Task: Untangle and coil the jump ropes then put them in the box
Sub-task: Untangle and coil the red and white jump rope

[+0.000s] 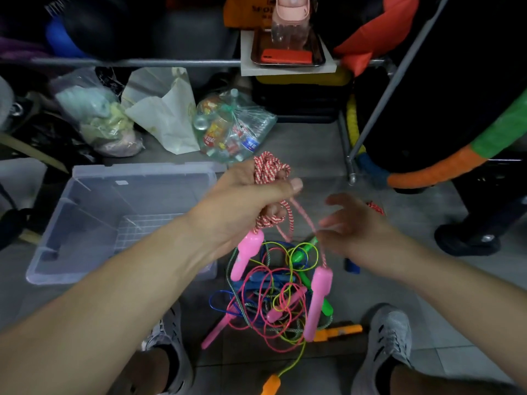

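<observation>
Grips a bundle of red-and-white rope (271,166) in the left hand (251,201), fingers and thumb curled tight round the loops, raised above the floor (313,138) just right of the box (142,170). Lets one pink handle (246,255) hang directly below that fist. Leaves a single loose strand running down and to the right, ending in the second pink handle (318,300), dangling over the pile.

Holds the right hand (356,226) beside that strand, fingers loosely spread and blurred. No pinch visible; cannot tell whether the fingertips touch the strand.

Status, by judgement:

- Nearly done: coiling of the first rope, with only the last strand and its handle left to gather.
- Not yet done: boxing. No rope visible inside the clear box, standing open on the floor at left.
- Not yet started: the tangle of ropes (271,292) on the floor between the shoes (390,337), with green, blue, pink and yellow cords looped through one another and blue, green, pink and orange handles mixed in or lying at the edges.

Remaining: wind in the loose end, place the bundle in the box, then separate, coil and box each cord of the tangle in turn. Most of the work probably ahead.
</observation>
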